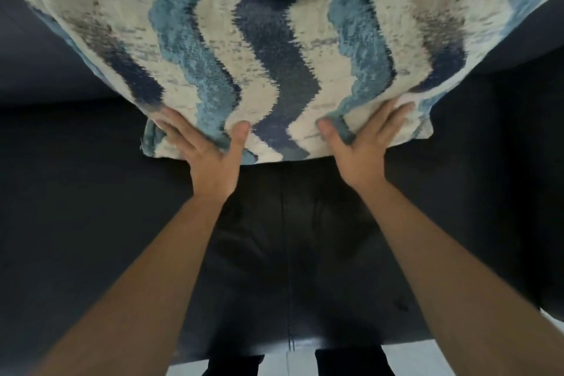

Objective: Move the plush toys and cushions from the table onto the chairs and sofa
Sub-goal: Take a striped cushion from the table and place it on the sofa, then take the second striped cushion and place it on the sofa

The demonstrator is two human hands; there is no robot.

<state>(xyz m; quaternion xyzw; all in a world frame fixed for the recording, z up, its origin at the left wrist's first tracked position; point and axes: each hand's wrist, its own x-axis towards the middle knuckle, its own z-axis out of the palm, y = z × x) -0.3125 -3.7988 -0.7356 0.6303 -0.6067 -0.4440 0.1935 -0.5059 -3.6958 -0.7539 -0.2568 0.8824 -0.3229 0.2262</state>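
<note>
- Cushion [274,49], wavy blue and cream, is up against the back of the dark sofa [91,223], lower edge over the seat.
- Left hand [204,143] lies flat on its face, fingers spread and straight, pressing.
- Right hand [366,137] presses too, with a fold bunched at the thumb; pinched or not, I cannot tell.
- Risk: if it isn't settled, letting go may tip it forward onto the seat.
- That fold could snag and drag the cushion askew.
</note>
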